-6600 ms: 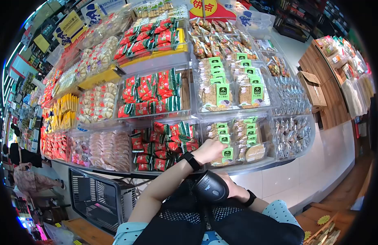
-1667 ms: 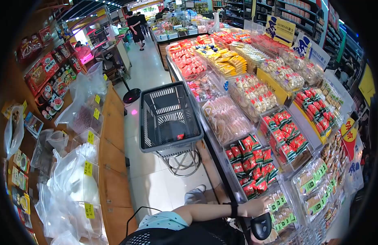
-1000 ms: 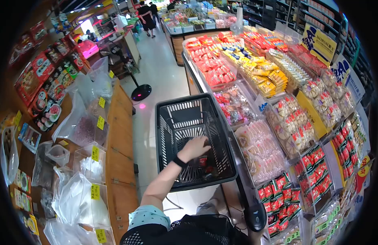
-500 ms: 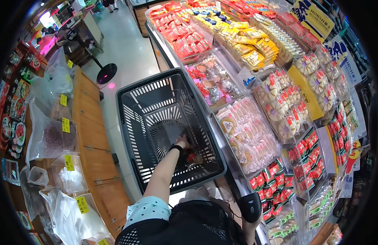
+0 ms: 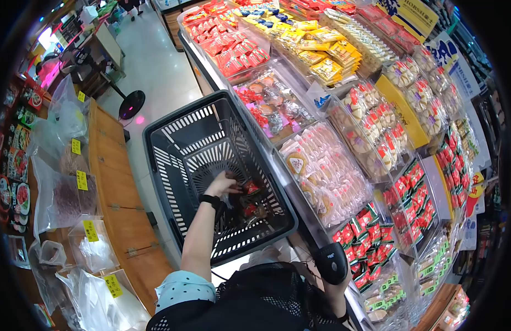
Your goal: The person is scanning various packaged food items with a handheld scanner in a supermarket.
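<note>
Inside the dark grey basket [image 5: 156, 182], my left hand [image 5: 225, 185] hangs over the lower part with its fingers curled together. Its fingertips are beside a small red packet [image 5: 251, 187]; what they grip is too small to make out. More clear-wrapped items [image 5: 252, 211] lie in the basket's right corner. At the lower right, my right hand [image 5: 337, 287] is wrapped round a black rounded device [image 5: 330, 263], which hides part of the fingers.
Clear bins of red packets [image 5: 239, 52], yellow packets [image 5: 327, 49] and pink-and-white wrapped snacks [image 5: 327, 171] line the right side. Wooden cabinets [image 5: 117, 176] with plastic-covered bins stand on the left. A black fan base [image 5: 132, 105] sits on the aisle floor.
My left hand has risen from the basket's depth, and the red packet beside it shows more clearly. The whole view has shifted, with basket and shelves now farther left. My right hand keeps the device.
</note>
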Demonstrator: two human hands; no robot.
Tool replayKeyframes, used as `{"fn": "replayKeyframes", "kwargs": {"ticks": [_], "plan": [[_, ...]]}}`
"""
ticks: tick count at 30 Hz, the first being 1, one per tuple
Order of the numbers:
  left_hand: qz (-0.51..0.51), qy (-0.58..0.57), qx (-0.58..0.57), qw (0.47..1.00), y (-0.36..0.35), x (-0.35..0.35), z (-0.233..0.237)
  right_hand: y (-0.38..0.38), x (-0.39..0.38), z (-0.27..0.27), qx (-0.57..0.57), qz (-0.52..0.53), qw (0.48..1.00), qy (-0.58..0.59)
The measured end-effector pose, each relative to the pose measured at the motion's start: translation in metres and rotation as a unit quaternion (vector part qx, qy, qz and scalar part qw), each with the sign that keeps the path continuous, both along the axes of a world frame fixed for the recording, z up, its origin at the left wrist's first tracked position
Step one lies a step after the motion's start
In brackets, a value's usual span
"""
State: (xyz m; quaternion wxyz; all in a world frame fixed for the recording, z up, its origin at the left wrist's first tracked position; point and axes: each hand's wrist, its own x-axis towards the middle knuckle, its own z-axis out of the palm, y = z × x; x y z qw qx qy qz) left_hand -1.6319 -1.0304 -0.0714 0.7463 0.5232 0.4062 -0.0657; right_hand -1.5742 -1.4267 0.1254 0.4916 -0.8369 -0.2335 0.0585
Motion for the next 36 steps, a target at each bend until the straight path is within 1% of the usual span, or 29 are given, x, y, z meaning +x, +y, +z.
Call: {"fn": "replayKeyframes", "kwargs": {"ticks": [1, 2, 3, 4, 5, 6, 7, 8, 9, 10, 11, 12, 14, 15, 17, 19, 20, 22, 23, 24, 25, 27, 28, 29, 31, 32, 33, 35, 36], "plan": [[0.065, -0.09, -0.067, 0.992, -0.001, -0.003, 0.012, 0.0, 0.001, -0.003, 0.017, 0.018, 1.0, -0.014], [0.061, -0.09, -0.066, 0.992, -0.002, -0.003, 0.016, -0.001, 0.001, -0.003, 0.019, 0.014, 1.0, -0.014], [0.006, -0.047, 0.027, 0.998, -0.003, -0.003, 0.02, 0.0, 0.001, -0.002, 0.005, 0.038, 0.999, -0.007], [-0.049, -0.005, 0.12, 0.992, -0.004, -0.004, 0.023, 0.002, 0.001, -0.002, -0.008, 0.062, 0.998, 0.0], [-0.051, -0.005, 0.121, 0.991, -0.01, -0.003, 0.008, 0.003, 0.001, -0.002, -0.007, 0.06, 0.998, 0.0], [-0.133, 0.064, 0.253, 0.956, -0.017, 0.001, -0.023, 0.005, 0.003, -0.004, -0.011, 0.087, 0.996, -0.023], [-0.211, 0.13, 0.378, 0.892, -0.026, 0.006, -0.039, 0.007, 0.003, -0.005, -0.016, 0.113, 0.992, -0.045], [-0.196, 0.158, 0.337, 0.907, -0.037, 0.01, -0.031, 0.009, 0.002, 0.0, -0.025, 0.13, 0.991, -0.003], [-0.197, 0.157, 0.338, 0.907, -0.042, 0.012, -0.038, 0.009, -0.001, 0.002, -0.025, 0.129, 0.991, -0.003], [-0.166, 0.189, 0.353, 0.901, -0.047, 0.016, -0.053, 0.008, -0.002, 0.002, -0.039, 0.135, 0.99, -0.001], [-0.135, 0.221, 0.367, 0.894, -0.053, 0.021, -0.058, 0.007, -0.002, 0.002, -0.052, 0.141, 0.989, 0.001], [-0.11, 0.301, 0.328, 0.889, -0.057, 0.033, -0.062, 0.005, -0.002, 0.002, -0.053, 0.14, 0.989, 0.0], [-0.124, 0.282, 0.307, 0.901, -0.056, 0.029, -0.068, -0.004, -0.007, -0.001, -0.068, 0.114, 0.99, -0.056], [-0.133, 0.264, 0.285, 0.912, -0.055, 0.027, -0.071, -0.009, -0.008, -0.002, -0.069, 0.11, 0.99, -0.056], [-0.137, 0.262, 0.3, 0.907, -0.059, 0.029, -0.068, -0.017, -0.012, -0.002, -0.074, 0.065, 0.992, -0.073], [-0.147, 0.26, 0.409, 0.862, -0.064, 0.031, -0.067, -0.02, -0.011, 0.002, -0.058, 0.038, 0.996, -0.054], [-0.152, 0.258, 0.411, 0.861, -0.066, 0.033, -0.066, -0.021, -0.01, 0.004, -0.043, 0.015, 0.998, -0.036], [-0.225, 0.207, 0.486, 0.819, -0.067, 0.033, -0.06, -0.027, -0.007, -0.005, -0.036, 0.012, 0.998, -0.048], [-0.23, 0.206, 0.488, 0.816, -0.064, 0.035, -0.069, -0.027, -0.006, -0.004, -0.031, 0.015, 0.997, -0.062], [-0.272, 0.198, 0.485, 0.807, -0.055, 0.037, -0.082, -0.026, -0.006, -0.001, -0.03, 0.015, 0.997, -0.065], [-0.313, 0.19, 0.481, 0.797, -0.051, 0.04, -0.078, -0.025, -0.006, 0.005, -0.026, 0.008, 0.998, -0.064], [-0.316, 0.207, 0.49, 0.785, -0.05, 0.038, -0.072, -0.026, -0.007, 0.011, -0.028, 0.035, 0.994, -0.104], [-0.315, 0.225, 0.495, 0.778, -0.052, 0.037, -0.066, -0.032, -0.009, 0.006, -0.027, 0.032, 0.996, -0.076], [-0.318, 0.225, 0.498, 0.775, -0.042, 0.035, -0.078, -0.036, -0.009, 0.003, -0.024, 0.028, 0.996, -0.075], [-0.161, 0.091, 0.488, 0.853, -0.013, 0.033, -0.1, -0.041, -0.01, 0.001, -0.04, 0.059, 0.993, -0.09], [-0.05, 0.099, 0.148, 0.983, -0.039, 0.035, 0.03, -0.043, -0.011, 0.003, -0.041, 0.062, 0.994, -0.081], [0.0, 0.029, 0.086, 0.996, -0.039, 0.026, 0.054, -0.047, -0.012, 0.002, -0.037, 0.06, 0.994, -0.082], [0.024, -0.079, 0.012, 0.996, -0.032, 0.009, 0.101, -0.053, -0.011, 0.0, -0.01, 0.092, 0.988, -0.12], [0.045, -0.146, -0.008, 0.988, -0.03, 0.0, 0.113, -0.056, -0.009, 0.002, -0.004, 0.092, 0.988, -0.124]]}}
